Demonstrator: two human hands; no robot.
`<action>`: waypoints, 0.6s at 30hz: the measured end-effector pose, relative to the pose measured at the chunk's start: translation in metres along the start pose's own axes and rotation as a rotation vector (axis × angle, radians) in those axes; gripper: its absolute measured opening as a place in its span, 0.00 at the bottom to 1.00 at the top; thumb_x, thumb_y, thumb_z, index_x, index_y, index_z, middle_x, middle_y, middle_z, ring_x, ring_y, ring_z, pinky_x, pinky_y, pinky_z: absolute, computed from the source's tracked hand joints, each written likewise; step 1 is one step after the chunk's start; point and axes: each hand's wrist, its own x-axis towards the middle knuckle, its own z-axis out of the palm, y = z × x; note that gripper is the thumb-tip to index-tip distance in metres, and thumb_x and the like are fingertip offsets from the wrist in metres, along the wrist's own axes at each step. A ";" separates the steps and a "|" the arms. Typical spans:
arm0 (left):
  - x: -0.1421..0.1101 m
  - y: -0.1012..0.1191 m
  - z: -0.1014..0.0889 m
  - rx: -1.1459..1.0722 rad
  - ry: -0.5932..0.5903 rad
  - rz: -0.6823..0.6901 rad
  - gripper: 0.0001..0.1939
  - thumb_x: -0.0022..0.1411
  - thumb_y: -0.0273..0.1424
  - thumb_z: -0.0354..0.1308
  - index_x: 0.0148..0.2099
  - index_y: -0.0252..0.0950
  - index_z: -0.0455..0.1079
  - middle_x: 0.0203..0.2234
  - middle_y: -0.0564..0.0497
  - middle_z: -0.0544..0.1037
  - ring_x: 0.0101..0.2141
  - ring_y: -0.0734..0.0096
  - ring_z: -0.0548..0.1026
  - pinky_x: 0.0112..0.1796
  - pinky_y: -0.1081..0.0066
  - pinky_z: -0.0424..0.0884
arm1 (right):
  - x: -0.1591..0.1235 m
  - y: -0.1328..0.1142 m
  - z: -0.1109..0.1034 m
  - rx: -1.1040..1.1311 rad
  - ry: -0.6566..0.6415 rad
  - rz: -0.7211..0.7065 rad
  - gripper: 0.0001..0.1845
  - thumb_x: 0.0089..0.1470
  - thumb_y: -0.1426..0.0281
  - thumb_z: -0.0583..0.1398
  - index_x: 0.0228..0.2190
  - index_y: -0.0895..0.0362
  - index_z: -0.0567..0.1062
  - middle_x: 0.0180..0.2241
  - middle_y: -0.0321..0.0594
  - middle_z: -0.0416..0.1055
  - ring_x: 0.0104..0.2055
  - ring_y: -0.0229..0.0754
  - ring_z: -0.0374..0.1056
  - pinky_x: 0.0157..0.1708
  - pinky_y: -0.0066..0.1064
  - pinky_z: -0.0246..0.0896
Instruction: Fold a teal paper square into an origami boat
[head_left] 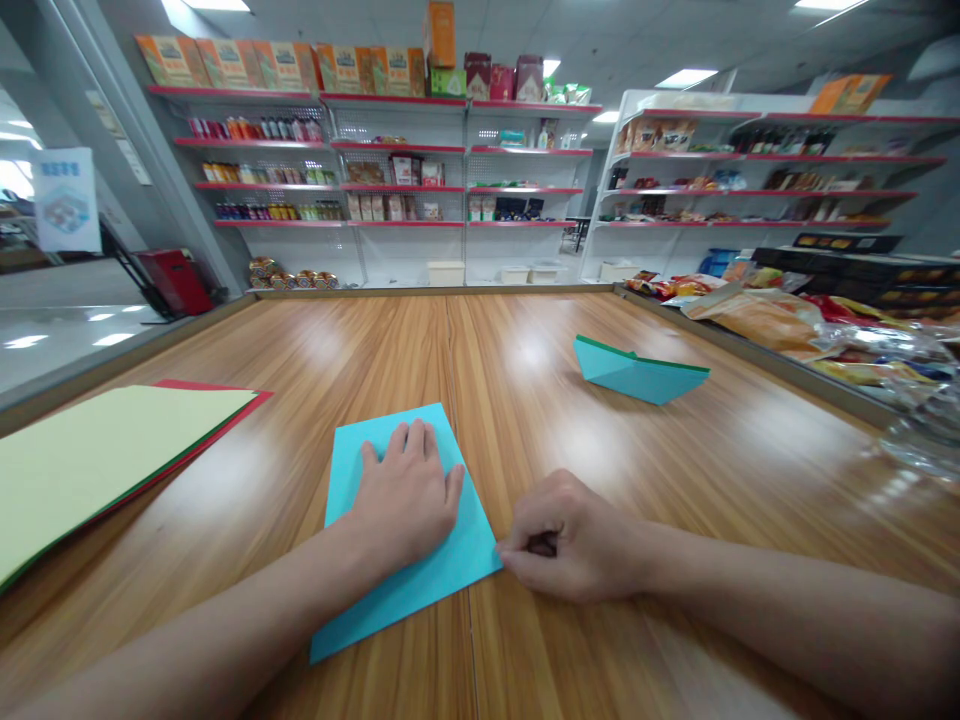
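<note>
A sheet of light blue paper (pixel 405 590) lies flat on the wooden table, its right edge slanting toward me. My left hand (pixel 412 490) rests palm down on the sheet with its fingers spread. At the sheet's lower right corner, my right hand (pixel 562 540) is curled, thumb and forefinger pinched on the paper's corner. Farther off to the right sits a folded paper boat (pixel 637 375), blue outside with a green upper edge.
On the left lies a stack of coloured paper (pixel 112 440), pale yellow on top with green and red edges below. Packaged snacks (pixel 780 320) and clear plastic are along the right side. Stocked shelves (pixel 397 150) stand behind the wooden table (pixel 360 340).
</note>
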 end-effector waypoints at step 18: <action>-0.005 0.001 -0.002 -0.011 -0.054 0.048 0.29 0.67 0.39 0.35 0.62 0.25 0.56 0.58 0.32 0.61 0.55 0.43 0.59 0.49 0.40 0.57 | -0.005 0.006 -0.005 0.135 -0.144 -0.202 0.08 0.48 0.74 0.57 0.21 0.62 0.75 0.17 0.36 0.69 0.19 0.30 0.62 0.20 0.21 0.54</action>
